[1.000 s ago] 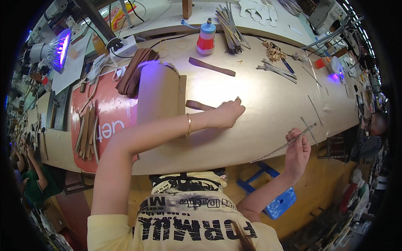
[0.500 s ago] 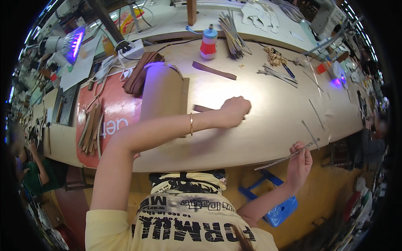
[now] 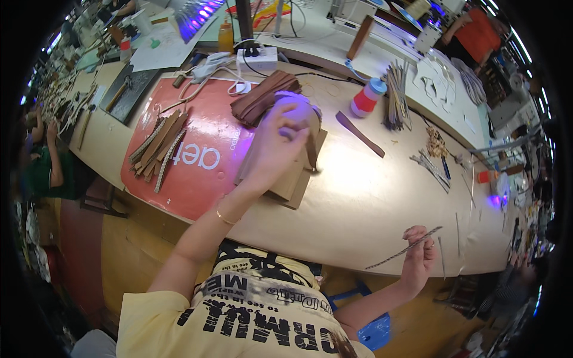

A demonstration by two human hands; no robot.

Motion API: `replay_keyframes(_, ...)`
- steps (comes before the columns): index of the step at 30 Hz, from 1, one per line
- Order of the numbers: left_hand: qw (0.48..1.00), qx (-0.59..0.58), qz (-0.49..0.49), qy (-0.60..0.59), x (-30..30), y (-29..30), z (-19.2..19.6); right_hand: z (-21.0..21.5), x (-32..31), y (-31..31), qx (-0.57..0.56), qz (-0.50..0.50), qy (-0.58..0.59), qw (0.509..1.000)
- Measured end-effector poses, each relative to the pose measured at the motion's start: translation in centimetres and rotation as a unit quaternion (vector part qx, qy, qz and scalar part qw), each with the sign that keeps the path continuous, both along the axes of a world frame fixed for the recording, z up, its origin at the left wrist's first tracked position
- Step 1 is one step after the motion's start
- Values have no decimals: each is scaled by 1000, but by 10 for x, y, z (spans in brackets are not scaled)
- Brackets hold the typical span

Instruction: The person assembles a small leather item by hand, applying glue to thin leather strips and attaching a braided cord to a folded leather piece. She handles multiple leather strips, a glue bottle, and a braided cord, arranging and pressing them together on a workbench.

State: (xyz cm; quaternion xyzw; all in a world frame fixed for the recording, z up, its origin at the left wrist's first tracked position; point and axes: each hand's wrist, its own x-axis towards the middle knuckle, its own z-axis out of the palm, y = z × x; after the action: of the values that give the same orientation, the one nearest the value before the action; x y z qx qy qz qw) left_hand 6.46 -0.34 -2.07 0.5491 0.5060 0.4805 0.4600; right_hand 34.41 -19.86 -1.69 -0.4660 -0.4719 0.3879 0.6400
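Note:
My left hand [image 3: 276,152], smeared by motion, is closed on a dark brown leather strip [image 3: 312,155] that hangs from its right side. It is over a curved tan cardboard form [image 3: 286,190], partly covering it. Behind that form is a bundle of brown leather strips [image 3: 262,98]. Out past the table's front edge on the right, my right hand [image 3: 419,259] pinches a thin grey braided strip [image 3: 389,258], which slants up through the fingers. Another brown strip [image 3: 360,135] lies alone on the table to the right of the form.
A red board [image 3: 197,113] on the left carries tan and braided strips [image 3: 158,143]. Farther back stand a red-and-white bottle [image 3: 368,98] and a sheaf of grey strips [image 3: 396,89]. Several braided pieces [image 3: 433,169] lie right. A blue stool [image 3: 376,331] is below the table.
My left hand has swung left to the cardboard form, and the nearer brown strip has left the table with it. My right hand keeps the braided strip. The whole view has turned.

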Motion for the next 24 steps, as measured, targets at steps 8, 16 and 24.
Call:
replay_keyframes(8,993,-25,111,-43,-52,15,-45,17,-42,64,-58,76,-46,994)
replay_keyframes(16,946,-138,107,-274,-52,2,-73,24,-79,102,-149,136,-73,977)
replay_keyframes(24,890,-253,47,-377,-65,-3,-74,47,-102,161,-240,244,-179,922)
